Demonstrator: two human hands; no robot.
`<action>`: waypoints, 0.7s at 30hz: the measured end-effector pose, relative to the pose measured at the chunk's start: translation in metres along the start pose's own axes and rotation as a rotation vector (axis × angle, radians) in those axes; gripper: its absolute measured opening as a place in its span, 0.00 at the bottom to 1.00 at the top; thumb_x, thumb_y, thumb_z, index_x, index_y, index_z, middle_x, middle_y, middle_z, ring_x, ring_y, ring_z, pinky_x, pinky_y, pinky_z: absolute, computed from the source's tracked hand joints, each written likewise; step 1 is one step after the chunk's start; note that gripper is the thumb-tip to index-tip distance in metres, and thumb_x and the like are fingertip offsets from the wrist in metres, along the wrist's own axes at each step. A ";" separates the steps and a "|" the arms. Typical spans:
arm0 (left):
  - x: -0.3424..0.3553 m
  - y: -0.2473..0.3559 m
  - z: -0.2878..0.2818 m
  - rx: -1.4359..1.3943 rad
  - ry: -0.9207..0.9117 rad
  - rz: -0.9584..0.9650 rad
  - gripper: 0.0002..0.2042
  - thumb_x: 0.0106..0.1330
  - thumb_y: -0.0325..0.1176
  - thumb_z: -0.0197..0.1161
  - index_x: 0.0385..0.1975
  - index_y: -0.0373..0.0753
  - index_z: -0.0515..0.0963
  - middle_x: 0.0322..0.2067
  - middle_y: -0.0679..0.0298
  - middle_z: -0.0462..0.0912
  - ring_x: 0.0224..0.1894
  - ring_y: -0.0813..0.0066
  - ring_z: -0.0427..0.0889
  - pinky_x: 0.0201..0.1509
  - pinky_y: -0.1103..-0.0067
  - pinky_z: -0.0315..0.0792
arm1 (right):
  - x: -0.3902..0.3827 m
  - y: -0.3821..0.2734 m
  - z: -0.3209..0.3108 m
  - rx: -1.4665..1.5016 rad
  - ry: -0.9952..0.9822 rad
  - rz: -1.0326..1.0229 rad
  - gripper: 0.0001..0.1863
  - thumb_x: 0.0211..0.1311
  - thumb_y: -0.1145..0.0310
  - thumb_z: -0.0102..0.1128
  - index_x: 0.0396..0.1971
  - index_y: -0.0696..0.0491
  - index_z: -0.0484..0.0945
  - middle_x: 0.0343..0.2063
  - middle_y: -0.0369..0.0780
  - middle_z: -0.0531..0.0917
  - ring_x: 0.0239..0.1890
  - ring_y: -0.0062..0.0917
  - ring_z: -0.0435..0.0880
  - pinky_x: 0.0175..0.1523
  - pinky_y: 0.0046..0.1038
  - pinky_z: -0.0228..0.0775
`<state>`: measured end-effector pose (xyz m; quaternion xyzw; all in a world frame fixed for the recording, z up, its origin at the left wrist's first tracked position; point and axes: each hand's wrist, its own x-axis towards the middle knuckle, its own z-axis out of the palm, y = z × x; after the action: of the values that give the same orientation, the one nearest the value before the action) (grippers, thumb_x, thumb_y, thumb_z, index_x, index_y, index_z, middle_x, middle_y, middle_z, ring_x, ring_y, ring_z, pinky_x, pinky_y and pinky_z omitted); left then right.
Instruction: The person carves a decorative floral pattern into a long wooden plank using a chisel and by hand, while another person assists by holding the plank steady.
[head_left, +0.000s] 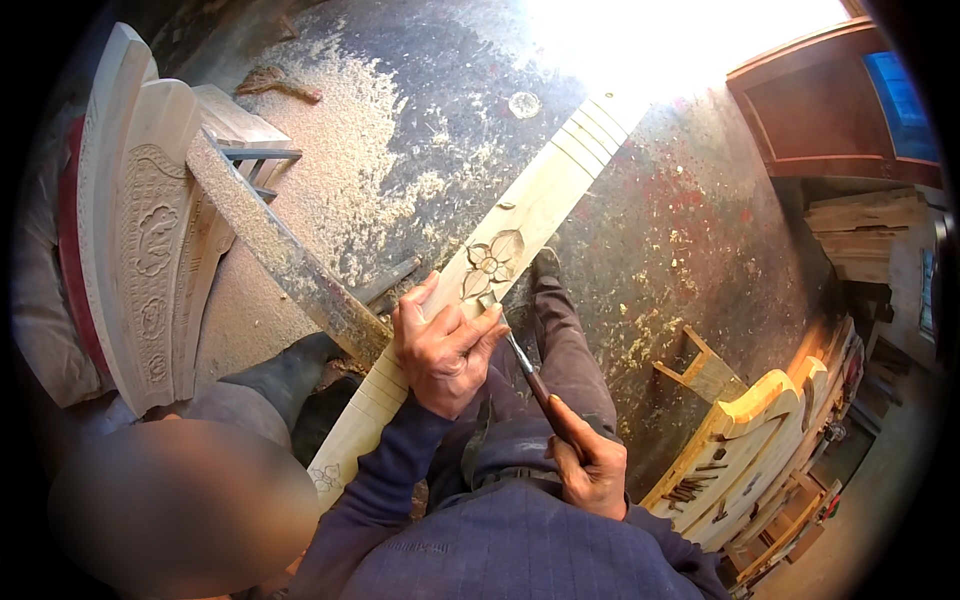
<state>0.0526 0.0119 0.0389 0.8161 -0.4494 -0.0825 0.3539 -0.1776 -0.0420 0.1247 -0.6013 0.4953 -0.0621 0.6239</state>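
A long pale wooden board [540,195] lies diagonally beneath me, with grooved lines and a carved flower [490,262] near its middle. My left hand [445,355] is closed on the board just below the flower, fingers bent over the wood beside the tool's blade. My right hand [590,465] grips the dark handle of a chisel-like tool [530,372], whose steel blade angles up to the board beside my left fingertips. The cutting tip is on or very close to the lower petals; exact contact is too small to tell.
A carved panel [155,230] and a dusty beam [270,240] stand left, amid wood shavings [335,120]. Another person [240,420] is close at lower left. A reddish cabinet [800,100], small wooden frame [705,370] and work surface with several tools [700,480] are right.
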 end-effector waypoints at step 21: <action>0.000 0.000 -0.004 -0.026 -0.015 0.000 0.18 0.58 0.33 0.87 0.49 0.56 0.98 0.22 0.71 0.75 0.58 0.52 0.78 0.75 0.56 0.70 | 0.008 0.000 -0.030 -0.148 -0.103 -0.183 0.32 0.69 0.89 0.65 0.73 0.57 0.84 0.36 0.49 0.90 0.33 0.28 0.90 0.44 0.28 0.82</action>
<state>0.0545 0.0139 0.0425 0.8106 -0.4510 -0.0944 0.3613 -0.1938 -0.0685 0.1269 -0.6905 0.4092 -0.0512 0.5942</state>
